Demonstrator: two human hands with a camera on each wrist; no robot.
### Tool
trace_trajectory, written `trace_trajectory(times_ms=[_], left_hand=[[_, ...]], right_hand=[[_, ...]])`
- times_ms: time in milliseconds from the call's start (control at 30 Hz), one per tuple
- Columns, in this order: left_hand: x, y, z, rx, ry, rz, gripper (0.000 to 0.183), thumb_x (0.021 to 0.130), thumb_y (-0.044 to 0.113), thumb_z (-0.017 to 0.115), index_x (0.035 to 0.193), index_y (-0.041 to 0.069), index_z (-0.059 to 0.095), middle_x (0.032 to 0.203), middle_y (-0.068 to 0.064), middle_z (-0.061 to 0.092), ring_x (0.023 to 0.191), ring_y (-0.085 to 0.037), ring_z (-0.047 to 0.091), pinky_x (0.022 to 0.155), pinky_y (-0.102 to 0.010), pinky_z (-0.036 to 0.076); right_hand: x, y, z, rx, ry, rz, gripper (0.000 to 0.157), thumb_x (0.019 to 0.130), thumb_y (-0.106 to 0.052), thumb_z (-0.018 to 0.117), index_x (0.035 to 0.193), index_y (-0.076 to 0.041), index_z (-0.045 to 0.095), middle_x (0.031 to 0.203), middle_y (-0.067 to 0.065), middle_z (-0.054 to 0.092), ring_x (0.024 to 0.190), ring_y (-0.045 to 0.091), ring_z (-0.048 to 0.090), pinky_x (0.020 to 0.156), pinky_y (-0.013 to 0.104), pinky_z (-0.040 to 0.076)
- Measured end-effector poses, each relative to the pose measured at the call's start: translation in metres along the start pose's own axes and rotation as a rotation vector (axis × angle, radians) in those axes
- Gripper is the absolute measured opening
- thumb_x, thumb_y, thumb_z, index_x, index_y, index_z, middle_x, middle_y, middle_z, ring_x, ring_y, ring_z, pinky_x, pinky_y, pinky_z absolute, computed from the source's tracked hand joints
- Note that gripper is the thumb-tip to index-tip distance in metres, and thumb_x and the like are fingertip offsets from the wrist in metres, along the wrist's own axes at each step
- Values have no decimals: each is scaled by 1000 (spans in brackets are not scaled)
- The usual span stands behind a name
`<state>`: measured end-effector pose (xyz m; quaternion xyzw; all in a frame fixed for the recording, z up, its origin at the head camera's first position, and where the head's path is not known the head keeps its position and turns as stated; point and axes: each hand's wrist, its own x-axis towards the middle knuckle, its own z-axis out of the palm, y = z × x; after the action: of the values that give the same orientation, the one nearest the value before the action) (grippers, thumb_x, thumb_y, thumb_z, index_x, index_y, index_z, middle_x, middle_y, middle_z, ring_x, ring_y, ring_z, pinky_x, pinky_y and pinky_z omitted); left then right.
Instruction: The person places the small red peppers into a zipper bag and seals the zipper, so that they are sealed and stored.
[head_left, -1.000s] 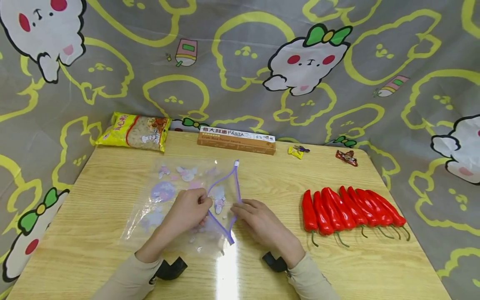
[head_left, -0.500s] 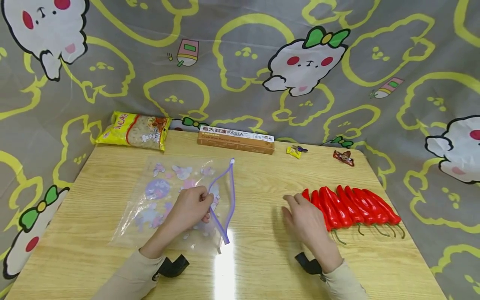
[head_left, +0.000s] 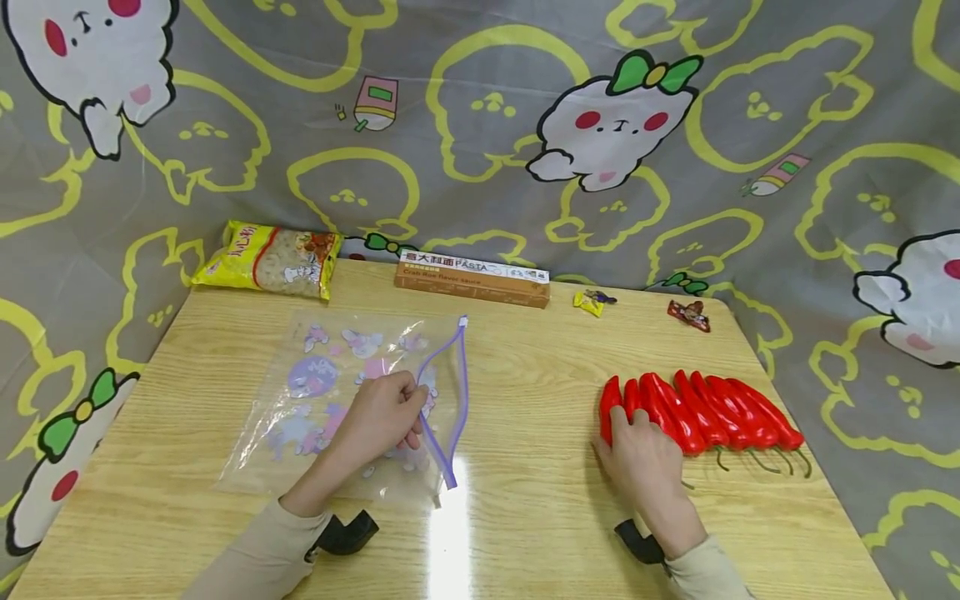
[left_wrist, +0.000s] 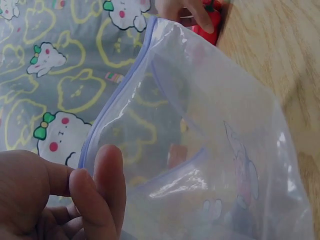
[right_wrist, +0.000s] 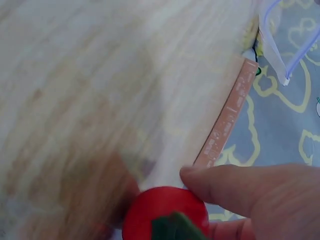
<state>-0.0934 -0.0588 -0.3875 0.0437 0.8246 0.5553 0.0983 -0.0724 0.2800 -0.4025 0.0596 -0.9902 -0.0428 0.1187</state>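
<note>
— Peppers, red ones in a row at the right of the table: that's where the one hand is. But start at the left for me. What's over there?

— Far left at the back edge, a yellow noodle packet, then a long pasta box. In front of them lies a clear zip bag printed with cartoon figures, flat on the wood, its purple zip edge facing right, toward the peppers.

— And the left hand?

— It pinches the bag's upper lip near the zip between thumb and fingers. The wrist view shows that lip lifted, so the mouth gapes open to the right.

— Moving right?

— Bare wood between the bag and the peppers, which lie well apart. Two small wrapped sweets sit at the back edge. Then the right hand, curled over the leftmost pepper of the row.

— Is it gripping it?

— Its wrist view shows a thumb pressed against the pepper's stem end, so I judge it a closing grip, though the fingers behind are blurred.

— How do the peppers lie?

— Side by side, touching, long axes running roughly front to back, tilted, stems toward the person. The right hand is much the nearer; the bag's mouth lies to its left.
</note>
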Motion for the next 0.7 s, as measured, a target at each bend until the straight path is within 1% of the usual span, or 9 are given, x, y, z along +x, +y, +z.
trace_trajectory(times_ms=[133,200,267,333,400,500,567,600,700], left_hand=[[0,0,3,-19,-2,-10,28,93,20,48,70,5,51,54,-4,60,40,-16,58,41,-38,49],[0,1,3,-21,-1,-12,28,93,20,49,70,5,52,54,-4,60,40,-16,58,41,-38,50],[0,2,4,-26,-3,-12,28,93,20,49,70,5,53,54,-4,60,40,-16,58,41,-37,50],[0,2,4,-26,-6,-8,28,93,20,49,70,6,53,54,-4,60,40,-16,58,41,-36,50],[0,2,4,-30,-9,-6,27,93,19,50,70,6,53,55,-4,60,41,-16,58,41,-35,50],[-1,2,5,-32,-12,-8,27,93,20,51,70,6,53,56,-5,60,42,-16,59,42,-35,50],[-1,1,6,-30,-13,-12,27,93,20,51,70,5,53,56,-5,60,42,-16,59,42,-34,50],[-1,1,6,-27,-14,-13,27,93,20,51,70,5,52,56,-5,60,42,-16,59,42,-34,50],[-2,0,8,-32,-24,-17,27,93,21,51,71,5,53,56,-5,60,42,-17,59,42,-35,50]], right_hand=[[-2,0,0,19,-12,3,29,72,-19,70,88,-3,52,66,15,46,42,29,42,32,37,31],[-2,0,-2,46,-11,-11,28,71,-17,68,91,-3,54,67,14,49,43,29,44,32,37,31],[-2,-2,-5,95,2,-39,27,71,-16,67,93,-4,57,70,12,52,47,28,47,34,37,34],[-1,-5,-10,172,29,-91,28,71,-15,66,96,-4,60,77,10,58,56,26,54,41,37,41],[2,-11,-18,285,30,-155,28,75,-16,67,100,-6,62,84,5,61,65,19,57,50,34,45],[6,-28,-31,471,-15,-262,26,79,-18,68,104,-10,63,93,-2,63,75,9,58,62,29,49],[9,-42,-38,565,-66,-320,27,81,-21,70,106,-13,63,95,-6,63,76,3,57,62,24,49],[11,-49,-40,596,-83,-348,28,81,-22,70,107,-13,63,96,-6,63,77,3,57,63,24,50],[18,-69,-40,606,-104,-430,28,81,-23,70,107,-14,63,97,-6,63,81,2,57,67,23,50]])
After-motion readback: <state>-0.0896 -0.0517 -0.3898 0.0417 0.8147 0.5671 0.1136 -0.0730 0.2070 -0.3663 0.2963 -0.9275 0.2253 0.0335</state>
